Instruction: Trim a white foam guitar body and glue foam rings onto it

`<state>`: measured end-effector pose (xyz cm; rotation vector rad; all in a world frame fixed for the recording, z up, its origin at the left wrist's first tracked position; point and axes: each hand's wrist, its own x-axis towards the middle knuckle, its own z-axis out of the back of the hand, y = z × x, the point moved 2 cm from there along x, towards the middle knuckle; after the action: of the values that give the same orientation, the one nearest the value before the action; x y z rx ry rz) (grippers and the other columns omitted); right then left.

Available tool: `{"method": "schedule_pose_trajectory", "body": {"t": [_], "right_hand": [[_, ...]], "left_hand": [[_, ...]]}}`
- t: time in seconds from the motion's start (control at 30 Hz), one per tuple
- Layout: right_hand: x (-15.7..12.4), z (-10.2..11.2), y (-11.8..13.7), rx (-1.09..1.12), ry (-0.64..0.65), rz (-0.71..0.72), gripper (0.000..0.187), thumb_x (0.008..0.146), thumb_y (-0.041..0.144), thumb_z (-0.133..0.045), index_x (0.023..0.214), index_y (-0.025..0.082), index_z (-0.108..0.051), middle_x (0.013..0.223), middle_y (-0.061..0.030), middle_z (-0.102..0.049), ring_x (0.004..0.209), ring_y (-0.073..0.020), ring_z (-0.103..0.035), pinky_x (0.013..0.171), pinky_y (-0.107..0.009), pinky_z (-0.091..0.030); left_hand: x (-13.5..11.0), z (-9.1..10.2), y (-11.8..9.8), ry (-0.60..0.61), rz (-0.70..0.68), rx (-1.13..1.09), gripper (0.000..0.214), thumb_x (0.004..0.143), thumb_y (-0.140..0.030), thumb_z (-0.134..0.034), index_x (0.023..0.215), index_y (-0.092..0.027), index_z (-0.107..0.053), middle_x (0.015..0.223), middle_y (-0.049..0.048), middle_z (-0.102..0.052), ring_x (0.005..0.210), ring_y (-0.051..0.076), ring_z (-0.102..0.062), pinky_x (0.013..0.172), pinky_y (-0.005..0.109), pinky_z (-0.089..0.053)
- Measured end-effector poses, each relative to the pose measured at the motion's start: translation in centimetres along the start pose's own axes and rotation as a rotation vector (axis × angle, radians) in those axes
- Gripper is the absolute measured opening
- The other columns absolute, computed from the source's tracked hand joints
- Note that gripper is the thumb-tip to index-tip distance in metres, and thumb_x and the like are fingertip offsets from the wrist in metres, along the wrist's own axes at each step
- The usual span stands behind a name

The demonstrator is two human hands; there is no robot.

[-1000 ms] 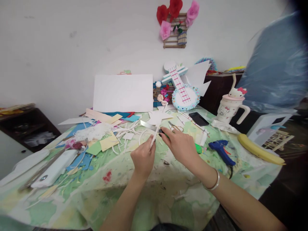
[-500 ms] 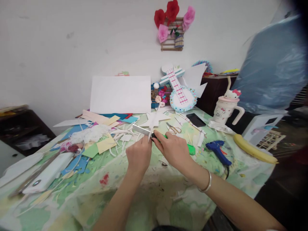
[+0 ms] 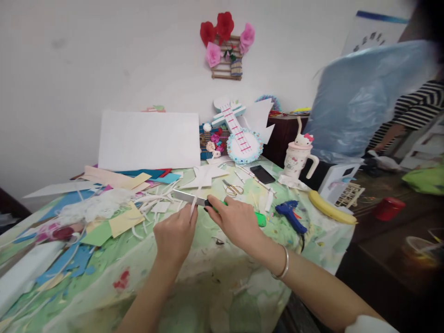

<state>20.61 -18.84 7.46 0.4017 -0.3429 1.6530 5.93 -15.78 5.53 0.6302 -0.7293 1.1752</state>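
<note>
My right hand [image 3: 236,221] is closed round the green handle of a utility knife [image 3: 190,198], whose long blade points left. In my left hand [image 3: 176,231] is the near end of a thin white strip [image 3: 199,187], pinched between thumb and fingers. The strip runs up and away from me and meets the blade just beyond my left fingertips. Behind the hands lies a white star-shaped piece [image 3: 207,177]. A pair of scissors [image 3: 233,188] rests a little beyond my right hand.
A blue glue gun [image 3: 291,215], a banana [image 3: 331,209], a black phone [image 3: 262,175] and a handled cup [image 3: 297,159] lie to the right. Paper scraps and white strips [image 3: 86,206] cover the left. A white board [image 3: 149,139] leans at the back. A person in striped sleeves [image 3: 419,108] is far right.
The view has turned right, so the table's things appear farther left and the person at far right now shows. Both hands keep their hold on strip and knife.
</note>
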Motion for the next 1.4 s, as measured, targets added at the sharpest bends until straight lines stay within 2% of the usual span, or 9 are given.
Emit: {"method": "schedule_pose_trajectory", "body": {"t": [0.17,0.3,0.47,0.63,0.87,1.0,1.17,1.27,1.4], "right_hand": [[0.1,0.4,0.1,0.026,-0.026,0.009,0.045,0.093,0.053,-0.013,0.113,0.035,-0.049,0.077,-0.0023,-0.06,0.066,-0.0153,-0.059,0.052,-0.023,-0.023],[0.1,0.8,0.4,0.026,-0.022,0.028,0.045,0.093,0.053,-0.013,0.114,0.035,-0.048,0.077,-0.0021,-0.06,0.066,-0.0155,-0.059,0.053,-0.023,-0.025],[-0.1,1.0,1.1,0.023,0.01,0.058,0.047,0.093,0.053,-0.012,0.119,0.035,-0.047,0.081,-0.0045,-0.062,0.067,-0.0147,-0.059,0.055,-0.023,-0.028],[0.1,1.0,1.6,0.021,-0.005,0.064,0.046,0.093,0.052,-0.014,0.116,0.034,-0.05,0.079,-0.0048,-0.061,0.067,-0.0148,-0.059,0.053,-0.023,-0.025],[0.0,0.8,1.9,-0.003,-0.052,0.079,0.045,0.093,0.052,-0.014,0.114,0.036,-0.05,0.075,-0.0026,-0.059,0.062,-0.0151,-0.058,0.049,-0.025,-0.018],[-0.1,0.7,1.9,-0.012,-0.064,0.08,0.045,0.093,0.052,-0.014,0.115,0.036,-0.049,0.075,-0.0025,-0.059,0.062,-0.0152,-0.058,0.049,-0.026,-0.015],[0.0,0.5,1.7,0.011,-0.051,0.077,0.044,0.093,0.053,-0.015,0.115,0.035,-0.049,0.074,-0.0026,-0.059,0.062,-0.0145,-0.058,0.049,-0.026,-0.013],[0.0,0.4,1.1,0.018,-0.037,0.055,0.044,0.092,0.054,-0.016,0.114,0.036,-0.05,0.073,-0.0023,-0.059,0.061,-0.0143,-0.057,0.05,-0.027,-0.011],[-0.2,0.2,0.4,0.023,-0.006,0.042,0.044,0.092,0.054,-0.018,0.115,0.035,-0.05,0.072,-0.0023,-0.059,0.06,-0.0139,-0.057,0.05,-0.027,-0.011]], "left_hand": [[-0.9,0.1,0.0,-0.085,-0.069,-0.009,0.031,0.09,-0.034,-0.043,0.087,-0.018,-0.069,0.05,0.0035,-0.063,0.047,0.015,-0.057,0.045,0.024,-0.023],[-1.4,0.5,-0.2,-0.091,-0.058,0.003,0.031,0.089,-0.034,-0.043,0.089,-0.017,-0.069,0.051,0.0051,-0.064,0.049,0.016,-0.058,0.046,0.024,-0.025],[-0.9,1.4,-0.7,-0.037,0.1,0.087,0.031,0.087,-0.035,-0.042,0.077,-0.017,-0.066,0.052,0.0069,-0.062,0.047,0.019,-0.057,0.045,0.025,-0.02],[-0.5,1.2,-0.4,0.021,0.045,0.109,0.036,0.089,-0.031,-0.039,0.065,-0.017,-0.062,0.049,0.0058,-0.06,0.045,0.016,-0.056,0.044,0.025,-0.018],[-1.5,1.1,-0.2,-0.103,-0.025,0.057,0.033,0.089,-0.029,-0.042,0.068,-0.017,-0.063,0.046,0.0024,-0.059,0.045,0.014,-0.056,0.044,0.025,-0.022],[-1.6,1.3,-0.4,-0.149,-0.003,0.069,0.032,0.089,-0.028,-0.043,0.068,-0.017,-0.064,0.046,0.0024,-0.06,0.043,0.014,-0.055,0.044,0.025,-0.021],[-1.5,1.3,-0.3,-0.185,-0.027,0.076,0.028,0.088,-0.027,-0.046,0.07,-0.017,-0.065,0.045,0.0013,-0.058,0.042,0.013,-0.054,0.044,0.025,-0.021],[-1.6,1.3,0.0,-0.251,-0.045,0.092,0.023,0.086,-0.027,-0.05,0.071,-0.017,-0.065,0.043,-0.0001,-0.056,0.04,0.012,-0.052,0.043,0.024,-0.02],[-1.6,1.4,0.4,-0.309,-0.128,0.065,0.017,0.084,-0.025,-0.055,0.074,-0.016,-0.065,0.042,-0.0023,-0.054,0.039,0.011,-0.051,0.043,0.023,-0.023]]}}
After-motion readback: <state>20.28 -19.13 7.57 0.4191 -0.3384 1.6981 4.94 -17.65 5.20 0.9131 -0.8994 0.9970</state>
